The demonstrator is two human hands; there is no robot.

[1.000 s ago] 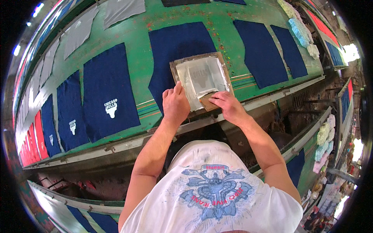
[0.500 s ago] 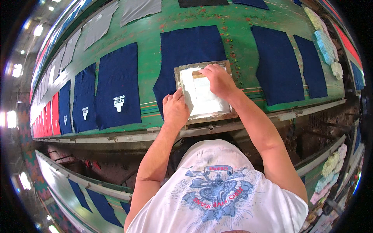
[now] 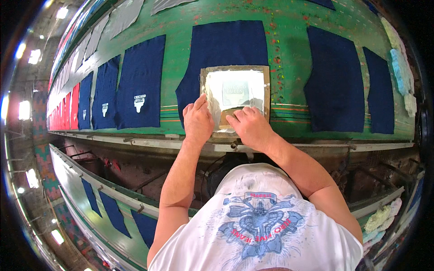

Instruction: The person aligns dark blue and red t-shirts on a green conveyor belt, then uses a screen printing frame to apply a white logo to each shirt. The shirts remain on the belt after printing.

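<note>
A square, wood-framed mesh screen (image 3: pixel 235 97) lies partly over a navy fabric panel (image 3: pixel 229 45) on the long green desk (image 3: pixel 289 81). At its eight o'clock edge, the left hand (image 3: pixel 198 119) rests its fingers on the frame; whether they grip, I cannot tell. Toward six o'clock, the right hand (image 3: pixel 253 129) has its fingers clamped on a flat brown squeegee (image 3: pixel 225 119).

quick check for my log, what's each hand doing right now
Left hand: partly curled at the left edge of the framed screen; grip cannot be told.
Right hand: closed, holding the brown squeegee.
</note>
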